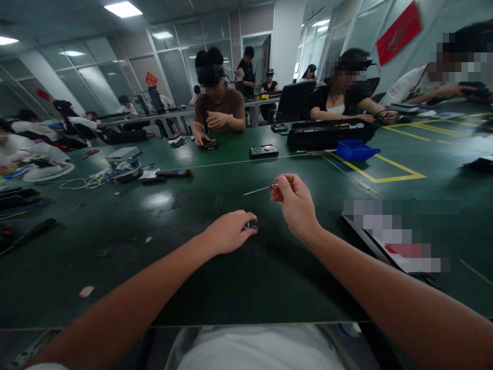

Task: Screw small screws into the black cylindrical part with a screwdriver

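My right hand (296, 205) is closed round the red handle of a thin screwdriver (257, 190), held above the green table (185, 288). The metal shaft points left, clear of the tabletop. Lower and to the left, my left hand (231, 231) has its thumb and fingers curved around a small dark object with a shiny ring-like part (250, 226), which shows between the fingertips. The palm hides the rest of that object, and its kind cannot be made out.
Ahead lie a hard drive (264, 150), a long black case (331, 134) and a blue bin (356, 150). A partly blurred flat item (370, 241) lies right, cables and tools left. Several people sit around.
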Tool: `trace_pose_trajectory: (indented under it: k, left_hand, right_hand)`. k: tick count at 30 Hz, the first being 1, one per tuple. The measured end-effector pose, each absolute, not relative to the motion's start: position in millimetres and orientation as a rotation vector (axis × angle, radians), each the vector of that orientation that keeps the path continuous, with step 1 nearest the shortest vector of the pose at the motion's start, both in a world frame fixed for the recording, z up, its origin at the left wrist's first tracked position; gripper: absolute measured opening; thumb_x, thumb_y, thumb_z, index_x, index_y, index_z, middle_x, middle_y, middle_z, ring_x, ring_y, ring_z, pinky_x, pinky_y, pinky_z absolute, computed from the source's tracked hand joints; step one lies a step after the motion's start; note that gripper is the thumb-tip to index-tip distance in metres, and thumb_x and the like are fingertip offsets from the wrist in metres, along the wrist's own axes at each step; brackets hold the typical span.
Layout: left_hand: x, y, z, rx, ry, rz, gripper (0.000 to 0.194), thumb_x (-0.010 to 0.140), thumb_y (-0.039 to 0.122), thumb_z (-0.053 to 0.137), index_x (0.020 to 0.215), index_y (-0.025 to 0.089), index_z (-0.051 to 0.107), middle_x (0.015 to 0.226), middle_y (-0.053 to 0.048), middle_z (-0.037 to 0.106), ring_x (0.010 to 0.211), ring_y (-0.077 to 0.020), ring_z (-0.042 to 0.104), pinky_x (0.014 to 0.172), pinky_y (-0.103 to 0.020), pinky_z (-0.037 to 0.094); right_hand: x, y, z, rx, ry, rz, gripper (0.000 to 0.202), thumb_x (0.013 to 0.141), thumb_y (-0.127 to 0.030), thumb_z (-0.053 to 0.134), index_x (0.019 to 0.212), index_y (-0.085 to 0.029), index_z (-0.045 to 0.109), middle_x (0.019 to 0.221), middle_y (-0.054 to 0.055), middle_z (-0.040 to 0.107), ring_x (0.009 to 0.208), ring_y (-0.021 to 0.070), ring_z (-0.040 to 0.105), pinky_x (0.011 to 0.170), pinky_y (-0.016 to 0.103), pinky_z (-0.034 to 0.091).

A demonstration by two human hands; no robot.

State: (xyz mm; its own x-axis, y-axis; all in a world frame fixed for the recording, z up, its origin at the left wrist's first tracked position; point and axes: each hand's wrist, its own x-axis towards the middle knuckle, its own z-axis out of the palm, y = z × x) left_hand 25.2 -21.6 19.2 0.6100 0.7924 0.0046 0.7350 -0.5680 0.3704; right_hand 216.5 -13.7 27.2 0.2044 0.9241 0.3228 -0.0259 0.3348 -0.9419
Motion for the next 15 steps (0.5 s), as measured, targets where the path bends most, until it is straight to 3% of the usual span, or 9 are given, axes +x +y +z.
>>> trace_pose_trajectory:
  k: [3, 6, 15]
  left_hand:
    - [30.8, -17.1, 15.1, 2.583, 1.223, 0.088, 0.038, 0.095, 0.04, 0.054, 0.129, 0.027, 0.061, 0.112, -0.008, 0.063, 0.098, -0.0251, 0.063, 0.079, -0.034, 0.048]
    - [33.8, -14.2, 13.5, 2.62, 1.19, 0.044, 0.03, 0.095, 0.038, 0.055, 0.119, 0.024, 0.065, 0.109, -0.008, 0.062, 0.096, -0.025, 0.063, 0.079, -0.034, 0.048]
    - [2.0, -6.0, 28.2, 2.358, 1.307, 0.242, 0.026, 0.091, 0.041, 0.06, 0.107, 0.021, 0.064, 0.101, -0.006, 0.068, 0.089, -0.0222, 0.064, 0.073, -0.031, 0.045]
  right_hand:
    - [216.9, -13.6, 27.4, -1.007, -1.17, 0.852, 0.019, 0.094, -0.043, 0.053, 0.093, -0.024, 0.058, 0.08, 0.0, 0.061, 0.071, 0.0155, 0.058, 0.067, 0.032, 0.048]
    - [217.4, -12.8, 26.2, -0.991, -1.17, 0.851, 0.019, 0.094, -0.043, 0.054, 0.093, -0.024, 0.058, 0.08, 0.0, 0.061, 0.07, 0.0154, 0.058, 0.066, 0.032, 0.048]
    - [215.5, -11.6, 24.4, -0.956, -1.144, 0.869, 0.019, 0.094, -0.041, 0.055, 0.091, -0.023, 0.06, 0.078, -0.001, 0.062, 0.069, 0.0145, 0.058, 0.065, 0.032, 0.048]
